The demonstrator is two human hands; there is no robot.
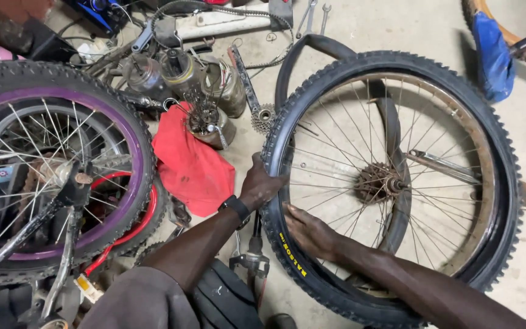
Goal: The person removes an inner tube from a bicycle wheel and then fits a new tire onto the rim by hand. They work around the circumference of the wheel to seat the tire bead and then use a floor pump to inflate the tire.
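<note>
A bicycle wheel [391, 183] with a knobby black tyre [506, 183] is seen from above, lying flat on a concrete floor [397, 27]. All places below are given relative to this wheel.

At the wheel's left edge, the left hand [259, 184] is closed over the tyre, thumb on top and fingers curled around the rubber; a black watch [235, 207] is worn on its wrist. Just inside the same edge, the right hand [312, 233] is laid flat and nearly open against the tyre's inner side, fingertips pressed to the rubber beside a yellow printed label. Nothing else is held by it.

At the wheel's centre, a rusty sprocket hub [375, 183] is ringed by thin spokes, and the rim [476, 152] is marked with rust. A loose black inner tube [391, 146] is looped under the spokes and out past the top edge.

Left of the wheel, a red rag [190, 164] is spread on the floor, with greasy hub parts [205, 119] and metal cans [181, 73] above it. Further left, a purple-rimmed wheel [50, 170] is stacked over a red frame. Beyond the top right, a blue cloth [493, 55] is draped on another tyre.
</note>
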